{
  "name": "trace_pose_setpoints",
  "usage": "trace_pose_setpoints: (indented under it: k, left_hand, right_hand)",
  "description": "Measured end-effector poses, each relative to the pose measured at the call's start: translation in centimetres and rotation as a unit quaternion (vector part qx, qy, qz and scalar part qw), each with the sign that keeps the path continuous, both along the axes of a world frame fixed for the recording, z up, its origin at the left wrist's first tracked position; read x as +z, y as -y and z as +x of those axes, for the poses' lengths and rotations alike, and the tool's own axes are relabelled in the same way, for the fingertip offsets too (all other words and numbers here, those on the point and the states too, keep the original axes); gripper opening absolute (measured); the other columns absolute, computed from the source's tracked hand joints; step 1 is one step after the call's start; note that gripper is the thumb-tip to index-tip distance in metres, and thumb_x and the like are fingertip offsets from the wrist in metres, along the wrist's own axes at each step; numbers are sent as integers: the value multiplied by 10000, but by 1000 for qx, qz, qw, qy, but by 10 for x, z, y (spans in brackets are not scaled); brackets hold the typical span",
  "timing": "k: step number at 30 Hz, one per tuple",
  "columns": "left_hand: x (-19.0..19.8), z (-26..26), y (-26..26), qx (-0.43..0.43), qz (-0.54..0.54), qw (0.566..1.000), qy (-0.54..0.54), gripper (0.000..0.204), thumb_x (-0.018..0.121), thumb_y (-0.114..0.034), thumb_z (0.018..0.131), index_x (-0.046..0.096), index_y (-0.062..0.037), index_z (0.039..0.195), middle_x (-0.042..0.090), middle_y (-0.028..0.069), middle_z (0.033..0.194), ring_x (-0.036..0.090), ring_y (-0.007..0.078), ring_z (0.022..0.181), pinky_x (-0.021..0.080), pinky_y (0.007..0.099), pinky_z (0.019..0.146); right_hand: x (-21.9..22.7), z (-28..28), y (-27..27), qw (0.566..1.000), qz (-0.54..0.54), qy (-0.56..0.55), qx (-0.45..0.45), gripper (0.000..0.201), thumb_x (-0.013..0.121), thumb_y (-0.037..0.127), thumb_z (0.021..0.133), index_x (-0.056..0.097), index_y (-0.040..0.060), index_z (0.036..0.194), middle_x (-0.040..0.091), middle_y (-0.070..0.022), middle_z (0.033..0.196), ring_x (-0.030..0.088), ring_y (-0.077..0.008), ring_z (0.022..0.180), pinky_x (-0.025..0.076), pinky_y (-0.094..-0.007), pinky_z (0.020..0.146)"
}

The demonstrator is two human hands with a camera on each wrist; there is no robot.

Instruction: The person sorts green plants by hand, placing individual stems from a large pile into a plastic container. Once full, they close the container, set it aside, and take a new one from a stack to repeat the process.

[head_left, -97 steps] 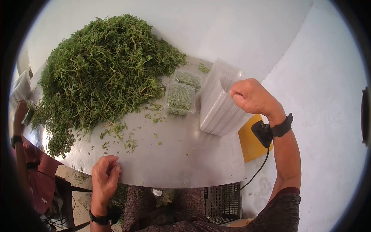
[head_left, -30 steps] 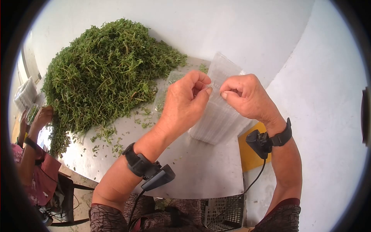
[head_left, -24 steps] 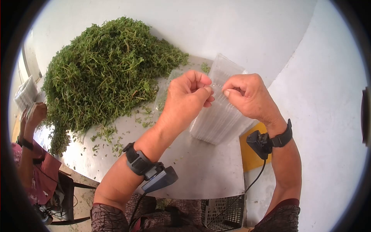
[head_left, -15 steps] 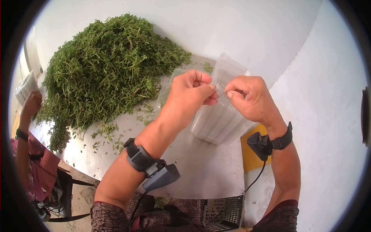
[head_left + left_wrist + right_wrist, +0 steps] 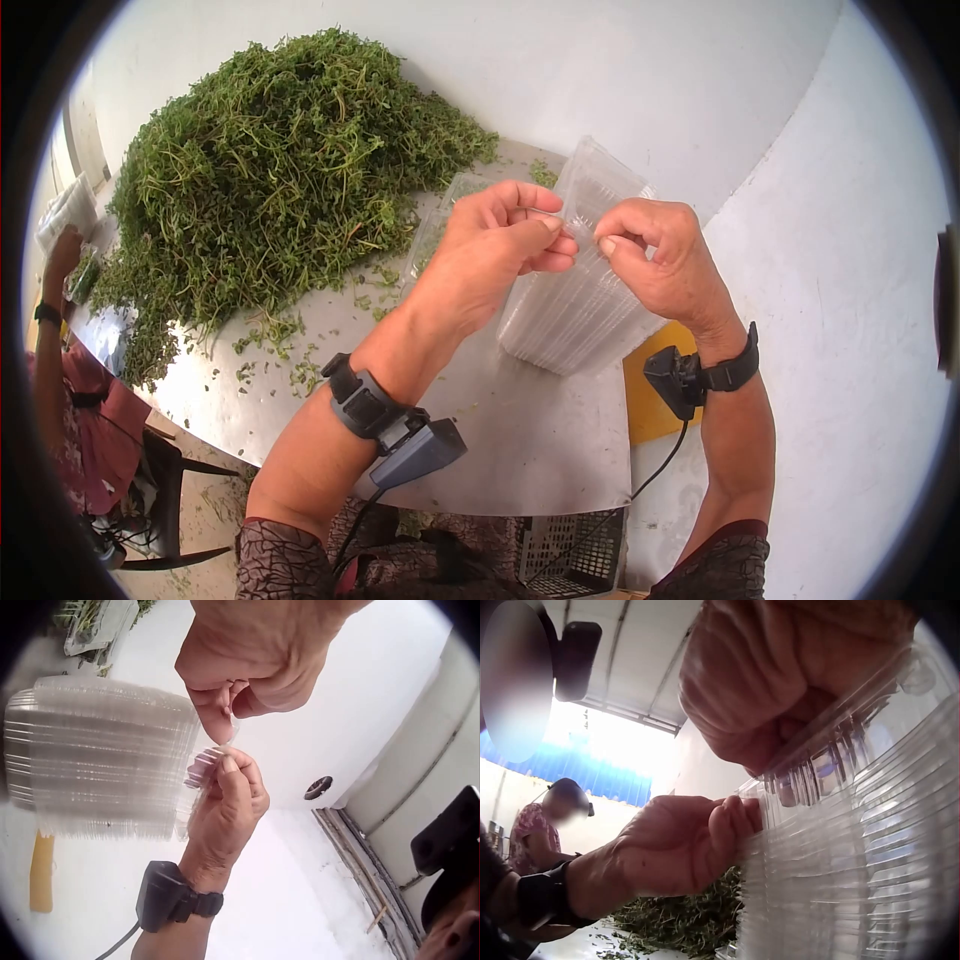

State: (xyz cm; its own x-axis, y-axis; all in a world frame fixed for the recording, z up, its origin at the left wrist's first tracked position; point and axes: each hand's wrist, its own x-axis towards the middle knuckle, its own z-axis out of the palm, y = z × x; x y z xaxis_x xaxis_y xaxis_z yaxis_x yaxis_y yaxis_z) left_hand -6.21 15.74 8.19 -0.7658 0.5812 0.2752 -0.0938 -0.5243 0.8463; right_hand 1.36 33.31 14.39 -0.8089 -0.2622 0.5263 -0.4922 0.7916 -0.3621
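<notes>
Clear container, one: thin plastic [image 5: 826, 735], at the upper end of a nested stack [image 5: 575, 315], directly between and just beneath the fingers of both hands. Stack's long axis: from the table [image 5: 520, 440] up toward the fingers.

Right hand [image 5: 665, 260]: fingers curled, thumb and forefinger pinching the container's rim. Left hand [image 5: 490, 245]: fingers bent, thumb and forefinger closed on the rim's edge, so far as the wrist views show; fingertips near those of the right hand. Nearer hand: both lie at the same end; the right appears to have the fuller hold.

Lidded boxes with greens [image 5: 424, 245]: left of the stack, partly behind the left hand. Pile of green sprigs [image 5: 280, 180]: further left of the left fingers, large, loose, with scraps along its near side. Yellow sheet [image 5: 648, 400]: below the right hand, by the table's right edge. Black crate [image 5: 570, 550]: below the table's near edge.

Differences from the earliest frame: left hand, then low by the table's near edge, now raised beside the right; right hand, near the stack's upper end in both; boxes, formerly in plain sight, now partly covered.
</notes>
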Motion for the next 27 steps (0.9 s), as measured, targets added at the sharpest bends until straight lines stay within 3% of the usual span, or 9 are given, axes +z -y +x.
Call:
trace_pose_setpoints:
  k: [11,13,16,27]
  left_hand:
    - [-6,0,1,-31,58,998,7,190,574,-3,938,580,22,1126,678,95,940,686,149,847,581,254,771]
    - [-7,-2,1,-32,55,998,4,194,581,0,932,581,21,1125,678,94,943,686,148,848,581,256,773]
    - [-8,-2,1,-27,50,998,-6,206,597,10,918,579,19,1124,676,91,948,685,149,850,582,263,774]
    - [0,5,-3,43,-17,996,-80,279,623,37,859,538,27,1125,662,85,922,669,139,816,575,268,748]
  right_hand:
    - [0,1,-1,1000,-20,20,5,68,562,1,794,621,-4,760,564,-30,622,440,-84,550,364,-264,499]
    - [2,3,1,998,-5,57,-22,81,543,-6,793,612,2,751,594,-29,673,513,-101,627,417,-262,583]
    - [-4,1,-1,999,-23,30,1,65,565,4,799,623,-2,769,563,-32,624,442,-85,555,368,-266,503]
    - [-4,-1,0,1000,-11,14,4,55,565,0,787,601,-3,746,550,-52,609,445,-107,539,371,-285,495]
